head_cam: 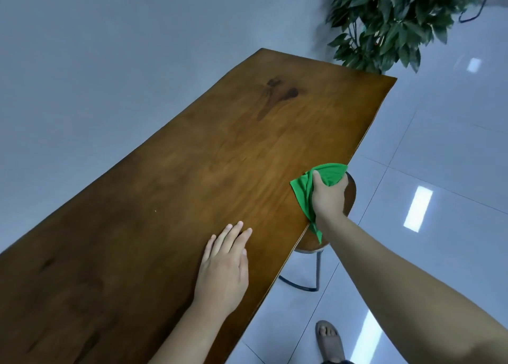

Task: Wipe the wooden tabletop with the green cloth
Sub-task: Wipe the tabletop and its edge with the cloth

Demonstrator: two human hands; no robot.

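Note:
The long wooden tabletop [192,176] runs from the lower left up to the far middle, with a dark knot mark near its far end. My right hand [328,197] grips the bunched green cloth [302,190] at the table's right edge, and part of the cloth hangs over that edge. Flat on the wood near the same edge, closer to me, lies my left hand [224,267], fingers together and nothing under it.
A round wooden stool [310,244] with metal legs stands just under the table's right edge below the cloth. A leafy potted plant [395,19] stands past the far corner. Glossy tiled floor [439,157] lies to the right, with my sandalled foot [330,341] on it.

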